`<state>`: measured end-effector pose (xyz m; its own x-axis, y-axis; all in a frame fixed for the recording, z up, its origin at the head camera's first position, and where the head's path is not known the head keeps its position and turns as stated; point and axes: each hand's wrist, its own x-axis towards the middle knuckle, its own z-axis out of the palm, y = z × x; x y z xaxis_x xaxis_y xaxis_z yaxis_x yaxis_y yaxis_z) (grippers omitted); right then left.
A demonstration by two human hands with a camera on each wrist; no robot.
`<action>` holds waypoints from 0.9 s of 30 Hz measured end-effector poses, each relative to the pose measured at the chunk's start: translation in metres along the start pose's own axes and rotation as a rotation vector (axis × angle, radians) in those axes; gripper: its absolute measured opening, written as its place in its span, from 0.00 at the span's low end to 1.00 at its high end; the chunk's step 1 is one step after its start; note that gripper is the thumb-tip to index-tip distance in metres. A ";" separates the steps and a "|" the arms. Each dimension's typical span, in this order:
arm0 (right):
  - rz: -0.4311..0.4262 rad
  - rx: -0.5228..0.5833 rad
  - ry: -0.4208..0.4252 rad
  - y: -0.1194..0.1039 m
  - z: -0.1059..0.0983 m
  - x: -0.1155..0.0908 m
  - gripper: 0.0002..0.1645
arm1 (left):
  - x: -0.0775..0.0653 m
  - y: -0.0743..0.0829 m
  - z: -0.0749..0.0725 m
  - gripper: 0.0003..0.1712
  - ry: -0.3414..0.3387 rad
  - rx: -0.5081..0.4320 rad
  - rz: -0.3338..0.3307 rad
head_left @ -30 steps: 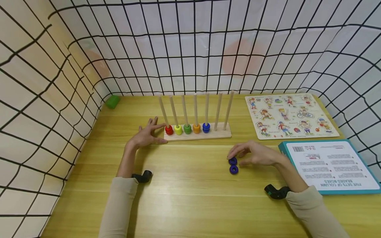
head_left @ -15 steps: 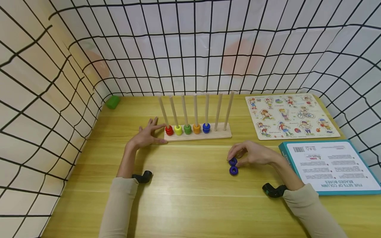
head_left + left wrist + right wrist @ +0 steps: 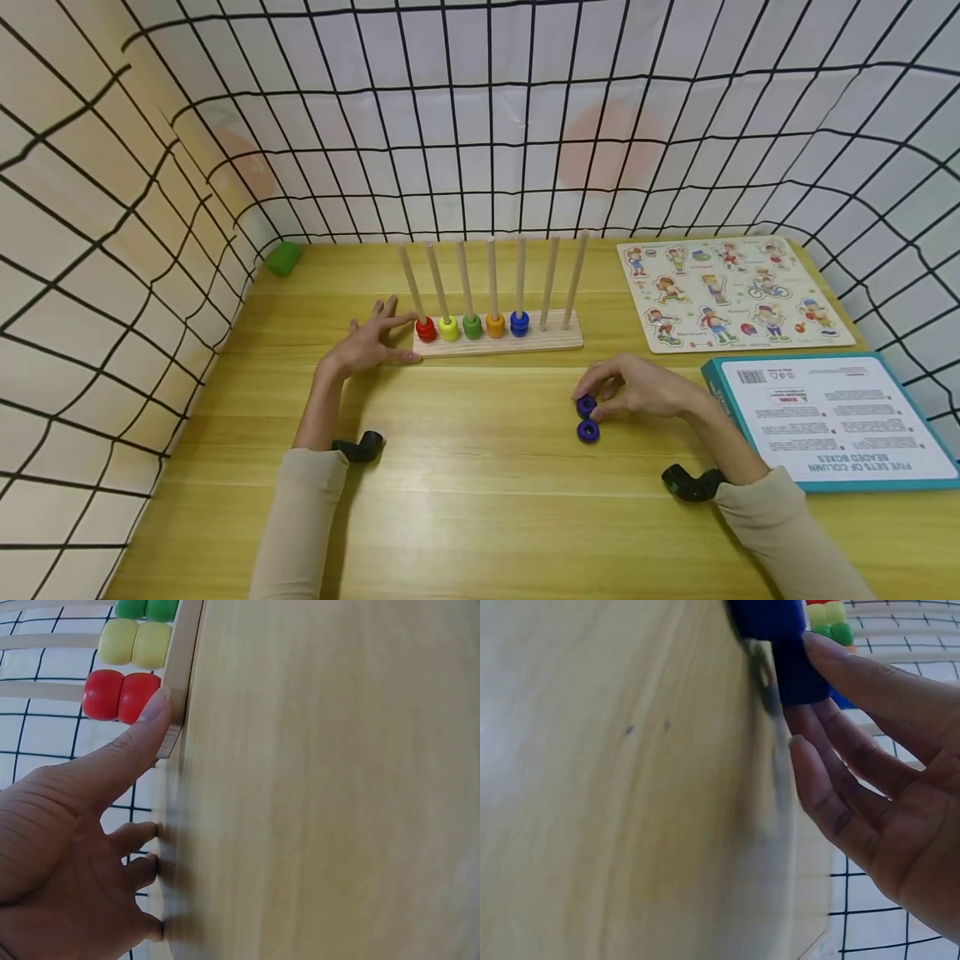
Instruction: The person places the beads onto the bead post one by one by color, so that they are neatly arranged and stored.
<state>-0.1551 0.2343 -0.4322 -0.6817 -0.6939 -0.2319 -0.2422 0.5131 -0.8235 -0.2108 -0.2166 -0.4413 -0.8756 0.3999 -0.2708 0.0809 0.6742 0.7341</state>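
Note:
The wooden peg stand (image 3: 555,333) bears red (image 3: 426,330), yellow (image 3: 448,328), green (image 3: 472,326), orange (image 3: 495,325) and blue beads (image 3: 520,323) on its pegs; the two rightmost pegs are bare. My left hand (image 3: 367,342) is at the stand's left end, fingers spread. In the left wrist view its thumb (image 3: 142,727) touches the base beside the red beads. My right hand (image 3: 637,387) pinches a dark blue ring bead (image 3: 587,407) between thumb and fingers at the table. A second dark blue bead (image 3: 588,431) lies against it on the near side.
A picture puzzle board (image 3: 738,292) lies at the back right. In front of it is a teal-edged box (image 3: 832,421). A green block (image 3: 283,257) sits at the back left corner. Black netting (image 3: 491,146) surrounds the table (image 3: 480,500) at the back and sides.
My right thumb has closed in from the right onto the upper dark blue bead. The two dark blue beads have barely shifted. My left hand has stayed at the stand.

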 end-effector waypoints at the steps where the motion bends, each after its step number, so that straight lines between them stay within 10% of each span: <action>1: -0.008 -0.006 0.016 -0.002 -0.001 -0.001 0.16 | 0.000 0.000 0.000 0.46 0.000 0.000 0.000; 18: -0.311 0.001 0.636 -0.101 -0.066 0.001 0.18 | -0.001 0.000 -0.001 0.46 0.003 -0.001 -0.005; 27: -0.291 -0.047 0.726 -0.135 -0.088 0.029 0.18 | -0.001 0.001 -0.002 0.46 0.003 0.009 -0.002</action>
<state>-0.2031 0.1888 -0.2820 -0.8634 -0.3077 0.3997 -0.4980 0.3931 -0.7730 -0.2106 -0.2171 -0.4392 -0.8774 0.3964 -0.2704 0.0832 0.6807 0.7278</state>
